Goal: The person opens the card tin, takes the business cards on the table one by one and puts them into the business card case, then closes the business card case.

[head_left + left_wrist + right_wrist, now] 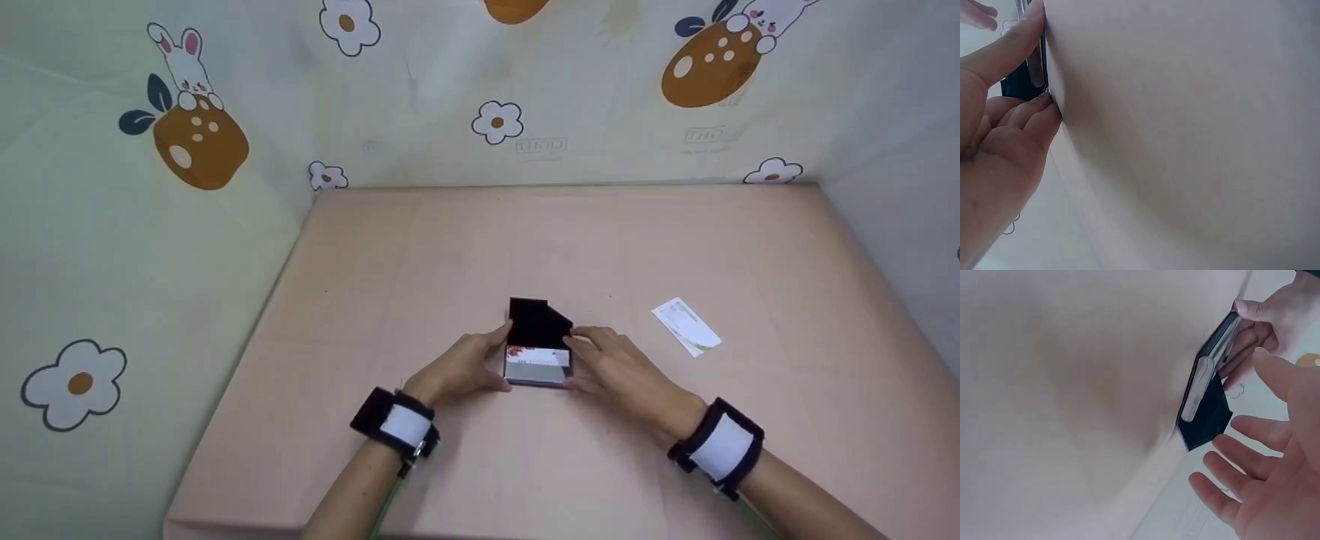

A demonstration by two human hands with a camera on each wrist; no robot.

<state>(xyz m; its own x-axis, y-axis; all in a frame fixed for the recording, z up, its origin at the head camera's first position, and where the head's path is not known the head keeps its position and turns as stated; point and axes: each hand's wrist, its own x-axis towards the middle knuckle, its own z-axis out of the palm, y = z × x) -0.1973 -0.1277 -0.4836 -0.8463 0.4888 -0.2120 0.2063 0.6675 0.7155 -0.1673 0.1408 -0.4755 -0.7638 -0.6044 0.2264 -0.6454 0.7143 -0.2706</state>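
A card case (535, 373) with a dark flap (534, 324) lifted open lies on the table in front of me. Inside it a white card with red print (538, 355) shows above a silvery front panel. My left hand (459, 369) grips the case along its left side, thumb at the near corner and fingers farther back. In the left wrist view, the case (1034, 67) is partly hidden behind that thumb. My right hand (626, 375) is beside the case's right edge; in the right wrist view its fingers (1241, 455) are spread and relaxed.
A loose white card (686, 327) with a green corner lies to the right of the case. The table has a pinkish cover (420, 255). A patterned curtain (420, 90) stands behind it and along both sides. Each wrist wears a black strap (716, 448).
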